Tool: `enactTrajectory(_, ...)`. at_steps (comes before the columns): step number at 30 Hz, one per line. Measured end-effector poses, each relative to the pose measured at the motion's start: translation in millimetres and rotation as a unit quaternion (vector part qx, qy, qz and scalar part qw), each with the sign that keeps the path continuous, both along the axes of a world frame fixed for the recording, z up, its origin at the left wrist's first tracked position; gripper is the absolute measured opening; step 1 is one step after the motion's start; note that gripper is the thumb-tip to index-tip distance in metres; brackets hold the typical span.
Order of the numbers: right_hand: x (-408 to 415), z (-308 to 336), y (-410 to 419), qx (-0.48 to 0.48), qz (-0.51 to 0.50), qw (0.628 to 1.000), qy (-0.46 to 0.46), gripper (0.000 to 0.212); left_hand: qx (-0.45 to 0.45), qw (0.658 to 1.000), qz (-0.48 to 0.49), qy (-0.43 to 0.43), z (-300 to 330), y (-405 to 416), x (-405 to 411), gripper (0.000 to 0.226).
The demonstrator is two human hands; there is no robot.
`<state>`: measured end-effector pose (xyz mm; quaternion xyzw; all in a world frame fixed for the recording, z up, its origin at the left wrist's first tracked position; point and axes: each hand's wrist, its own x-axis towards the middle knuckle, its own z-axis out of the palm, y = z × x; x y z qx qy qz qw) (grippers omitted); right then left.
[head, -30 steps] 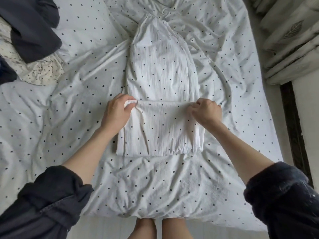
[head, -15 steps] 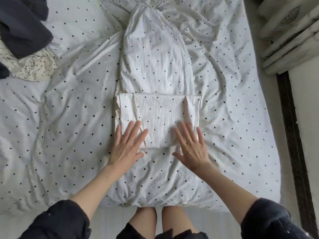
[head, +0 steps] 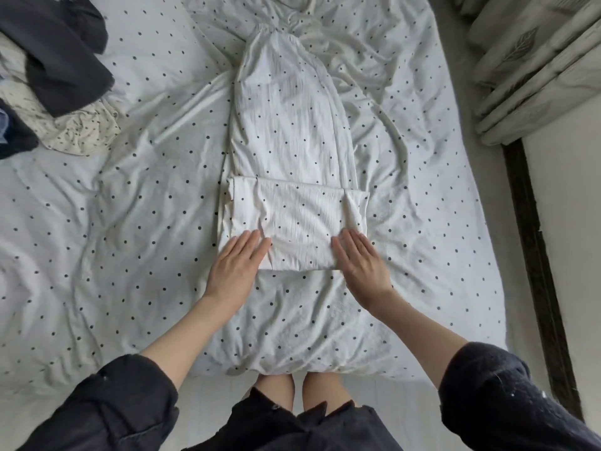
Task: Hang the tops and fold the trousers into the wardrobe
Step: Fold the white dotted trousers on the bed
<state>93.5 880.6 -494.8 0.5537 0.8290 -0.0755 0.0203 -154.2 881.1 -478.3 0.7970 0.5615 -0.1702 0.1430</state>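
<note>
White dotted trousers (head: 292,131) lie lengthwise on the bed, waistband at the far end. Their near end is folded over into a flat rectangle (head: 299,216). My left hand (head: 235,265) lies flat with straight fingers on the fold's near left corner. My right hand (head: 362,263) lies flat on the near right corner. Neither hand grips the cloth.
The bed's dotted white sheet (head: 130,222) is rumpled. A pile of dark and cream dotted clothes (head: 55,70) sits at the far left. A curtain (head: 533,66) hangs at the right, above a dark floor strip (head: 540,255) beside the bed.
A second ago both hands pinched the folded edge at its far corners. They let go, slid back to the fold's near corners and now press it flat.
</note>
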Motion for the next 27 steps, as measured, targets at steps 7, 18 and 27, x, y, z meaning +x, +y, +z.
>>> enactTrajectory(7, 22, 57, -8, 0.004, 0.018, 0.996, 0.089, 0.051, -0.061, 0.995, 0.027, -0.074, 54, -1, 11, 0.08)
enactTrajectory(18, 17, 105, -16, -0.387, 0.025, 0.921, -0.039, 0.034, -0.344, 0.938, 0.002, 0.033, 111, 19, 17, 0.055)
enactTrajectory(27, 25, 116, 104, -0.238, -0.092, 0.966, 0.03, 0.031, 0.01, 0.993, 0.09, -0.074, 123, 131, 8, 0.011)
